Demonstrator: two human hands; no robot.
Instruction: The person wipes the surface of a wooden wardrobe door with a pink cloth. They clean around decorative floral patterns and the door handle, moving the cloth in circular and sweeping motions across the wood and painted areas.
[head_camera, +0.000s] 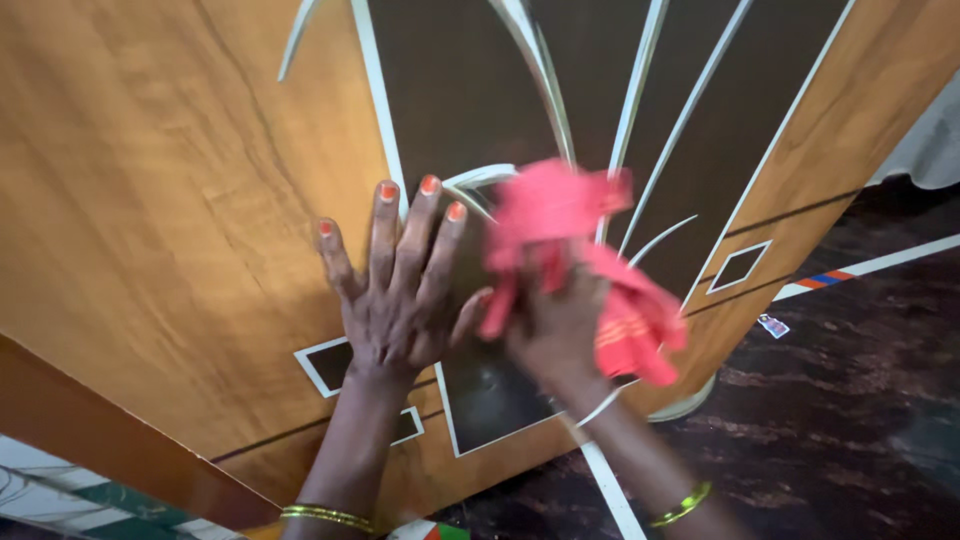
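Observation:
A large wooden panel (150, 200) with light wood grain, a dark brown middle and curved white inlay lines fills most of the head view. My left hand (400, 290) lies flat on it with fingers spread and holds nothing. Just to its right, my right hand (560, 325) presses a bunched red cloth (580, 250) against the dark brown area. The cloth is blurred and covers most of that hand's fingers. Gold bangles sit on both wrists.
A dark patterned floor (850, 400) with white stripes lies at the lower right. A small tag or wrapper (772, 325) lies on it near the panel's edge. Pale fabric (935, 140) hangs at the far right. A green and white surface shows at the bottom left.

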